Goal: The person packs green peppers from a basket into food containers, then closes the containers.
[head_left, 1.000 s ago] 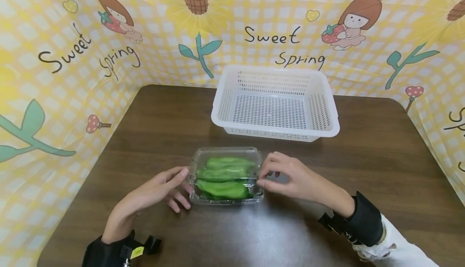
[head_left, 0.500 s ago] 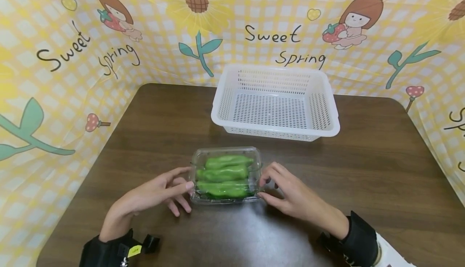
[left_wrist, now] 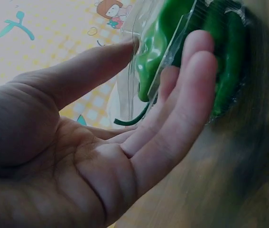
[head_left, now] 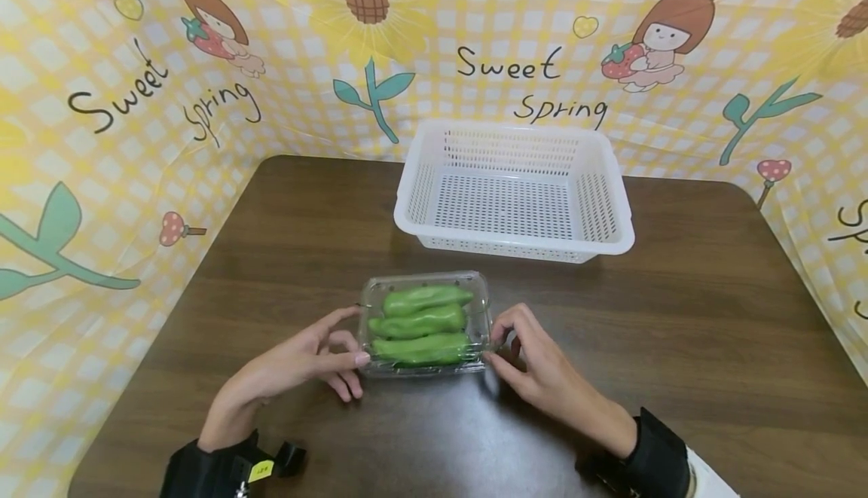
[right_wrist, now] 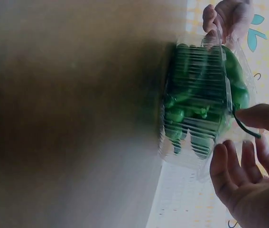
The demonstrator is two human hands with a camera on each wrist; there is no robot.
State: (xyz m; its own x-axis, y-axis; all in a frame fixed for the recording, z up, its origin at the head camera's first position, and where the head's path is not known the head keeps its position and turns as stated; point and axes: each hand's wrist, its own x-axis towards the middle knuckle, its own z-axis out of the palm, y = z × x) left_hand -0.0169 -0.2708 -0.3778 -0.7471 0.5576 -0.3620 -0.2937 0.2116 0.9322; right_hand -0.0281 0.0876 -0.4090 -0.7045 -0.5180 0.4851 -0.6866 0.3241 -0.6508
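A clear plastic clamshell box (head_left: 426,279) holds several long green peppers (head_left: 419,322), seen through its lid. My left hand (head_left: 298,362) holds the box's left side, thumb on the lid's near corner and fingers along the side. In the left wrist view, those fingers (left_wrist: 196,90) lie against the rim, and a curved stem (left_wrist: 129,121) pokes out there. My right hand (head_left: 542,366) pinches the right rim near its front corner, thumb toward me. A thin green stem (right_wrist: 246,127) sticks out beside the right thumb (right_wrist: 257,116) in the right wrist view.
Behind the box stands a white perforated plastic basket (head_left: 508,237) with nothing in it. All of this is on a dark brown wooden table (head_left: 692,287). A yellow checked cloth (head_left: 475,1) printed with flowers hangs around the table's back and sides.
The left thumb has slid onto the lid's near corner. My right hand has shifted down the right rim toward the front. The box has moved slightly right and its near edge sits a little higher.
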